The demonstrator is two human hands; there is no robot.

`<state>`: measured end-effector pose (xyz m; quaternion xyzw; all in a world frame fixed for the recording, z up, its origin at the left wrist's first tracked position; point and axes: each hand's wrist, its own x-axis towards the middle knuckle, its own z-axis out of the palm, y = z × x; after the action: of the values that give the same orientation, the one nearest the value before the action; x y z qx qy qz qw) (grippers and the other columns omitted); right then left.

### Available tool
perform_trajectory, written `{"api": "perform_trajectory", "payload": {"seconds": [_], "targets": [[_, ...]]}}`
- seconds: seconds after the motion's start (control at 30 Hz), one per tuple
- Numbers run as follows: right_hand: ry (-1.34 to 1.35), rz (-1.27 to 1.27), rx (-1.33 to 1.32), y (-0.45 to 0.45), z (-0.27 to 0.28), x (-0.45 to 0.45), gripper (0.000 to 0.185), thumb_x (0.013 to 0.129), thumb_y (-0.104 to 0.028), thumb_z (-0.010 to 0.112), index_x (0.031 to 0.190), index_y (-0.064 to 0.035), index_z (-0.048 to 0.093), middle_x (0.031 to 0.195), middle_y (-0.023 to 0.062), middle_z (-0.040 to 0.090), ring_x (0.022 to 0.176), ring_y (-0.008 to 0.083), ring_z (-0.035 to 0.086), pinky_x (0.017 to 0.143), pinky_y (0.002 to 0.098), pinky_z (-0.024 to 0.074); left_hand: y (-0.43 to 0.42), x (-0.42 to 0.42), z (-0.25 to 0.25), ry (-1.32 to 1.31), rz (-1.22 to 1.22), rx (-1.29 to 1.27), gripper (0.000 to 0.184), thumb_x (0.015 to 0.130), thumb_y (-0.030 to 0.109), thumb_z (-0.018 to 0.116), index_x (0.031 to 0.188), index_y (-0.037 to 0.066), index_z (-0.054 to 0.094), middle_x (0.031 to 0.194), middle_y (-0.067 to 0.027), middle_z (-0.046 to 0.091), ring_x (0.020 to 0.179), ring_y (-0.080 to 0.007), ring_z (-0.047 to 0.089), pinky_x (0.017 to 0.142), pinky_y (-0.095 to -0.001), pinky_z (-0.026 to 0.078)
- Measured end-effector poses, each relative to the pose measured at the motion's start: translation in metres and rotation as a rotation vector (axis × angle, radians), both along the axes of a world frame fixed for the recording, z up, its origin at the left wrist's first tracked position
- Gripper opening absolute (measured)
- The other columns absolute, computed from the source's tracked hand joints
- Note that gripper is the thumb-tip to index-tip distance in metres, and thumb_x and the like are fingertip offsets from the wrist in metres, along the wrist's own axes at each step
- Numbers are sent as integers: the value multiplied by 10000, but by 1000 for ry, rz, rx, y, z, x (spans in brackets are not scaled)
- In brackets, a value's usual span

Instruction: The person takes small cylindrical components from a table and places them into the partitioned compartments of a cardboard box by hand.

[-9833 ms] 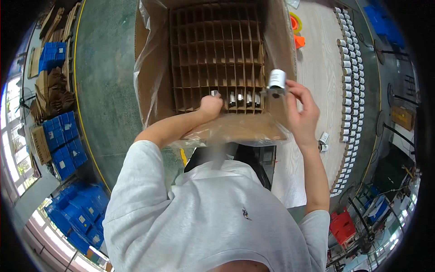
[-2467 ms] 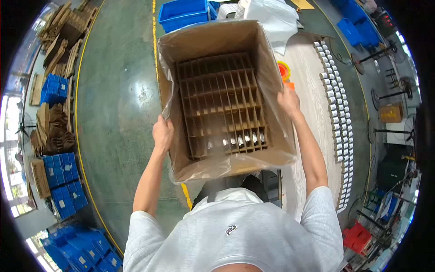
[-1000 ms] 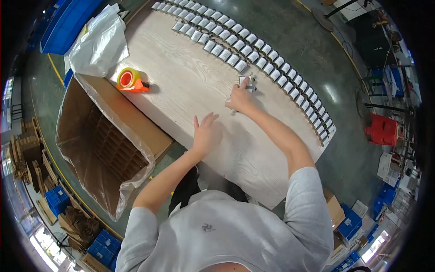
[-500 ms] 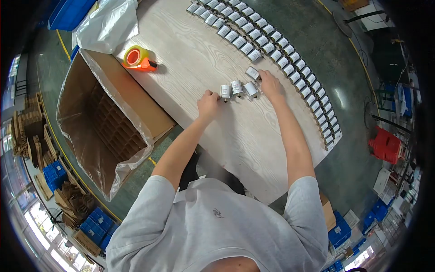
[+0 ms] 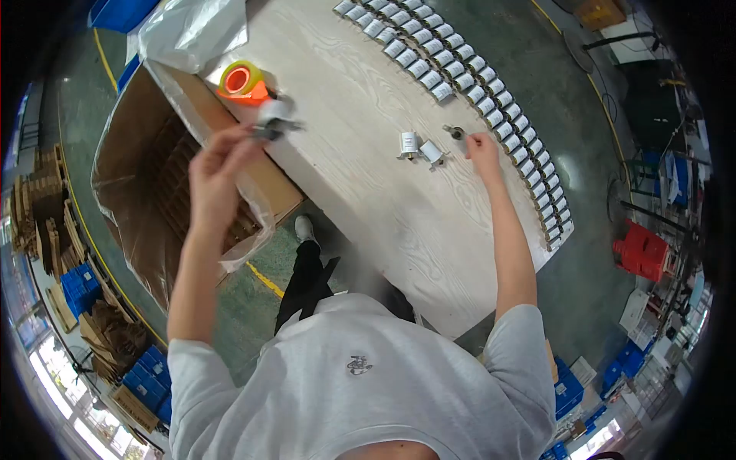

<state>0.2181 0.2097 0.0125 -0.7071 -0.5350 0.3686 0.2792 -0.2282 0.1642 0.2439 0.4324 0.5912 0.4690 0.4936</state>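
Observation:
My left hand (image 5: 218, 169), blurred by motion, is raised at the near edge of the open carton (image 5: 280, 184). Its fingers pinch a small silver cylindrical motor (image 5: 274, 113), also blurred. Over the table, my right hand (image 5: 483, 156) has its fingers closed on another motor (image 5: 458, 133), turned so that a dark end faces me. Just left of that hand, a labelled motor (image 5: 409, 142) and a tilted motor (image 5: 432, 152) rest close together. Curved rows of white-labelled motors (image 5: 491, 103) line the table's far side.
A tape dispenser (image 5: 244, 83) with yellow tape sits on the table (image 5: 322, 84) near the carton. Cardboard dividers (image 5: 170, 165) show inside the plastic-lined carton. Clear plastic sheeting (image 5: 195, 34) lies at the table's upper left corner.
My left hand has lifted away from the table with one motor and swung left to the carton. My right hand has shifted slightly right, and the motor at its fingers has turned.

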Motion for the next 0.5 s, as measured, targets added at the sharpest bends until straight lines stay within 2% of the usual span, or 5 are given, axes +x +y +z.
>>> {"api": "perform_trajectory", "payload": {"seconds": [0.1, 0.2, 0.3, 0.37, 0.5], "targets": [[36, 4, -25, -3, 45, -10, 201, 856, -171, 542, 835, 26, 573, 655, 53, 561, 554, 110, 545, 507, 265, 455, -17, -85, 12, 150, 123, 147, 119, 844, 36, 572, 937, -37, 587, 1137, -164, 555, 937, -166, 574, 854, -289, 445], [63, 58, -86, -3, 59, -15, 181, 873, -176, 509, 846, -3, 555, 634, 17, 527, 561, 95, 505, 513, 240, 415, -51, -168, 4, 459, 215, 60, 150, 823, 65, 603, 934, -37, 608, 1020, -113, 620, 881, -140, 588, 791, -263, 456], [81, 108, -105, 1, 115, -64, 146, 885, -136, 493, 906, 0, 541, 651, 19, 532, 592, 101, 513, 579, 241, 464, -104, -234, -25, 796, 138, -210, 150, 777, 103, 634, 885, -1, 630, 838, -106, 660, 784, -170, 621, 714, -289, 476], [132, 116, -91, 9, 133, -101, 149, 893, -120, 486, 957, 8, 525, 704, 31, 546, 631, 103, 524, 617, 247, 484, -145, -280, -74, 951, -53, -314, 153, 732, 107, 637, 864, 31, 633, 817, -147, 644, 750, -260, 627, 672, -344, 483], [176, 221, 18, 14, 173, -178, 178, 909, -111, 466, 1027, 18, 503, 838, 61, 569, 735, 116, 560, 691, 252, 491, -201, -307, -138, 975, -280, -456, 139, 685, 68, 624, 820, 38, 635, 783, -168, 624, 778, -324, 608, 685, -387, 475]]}}
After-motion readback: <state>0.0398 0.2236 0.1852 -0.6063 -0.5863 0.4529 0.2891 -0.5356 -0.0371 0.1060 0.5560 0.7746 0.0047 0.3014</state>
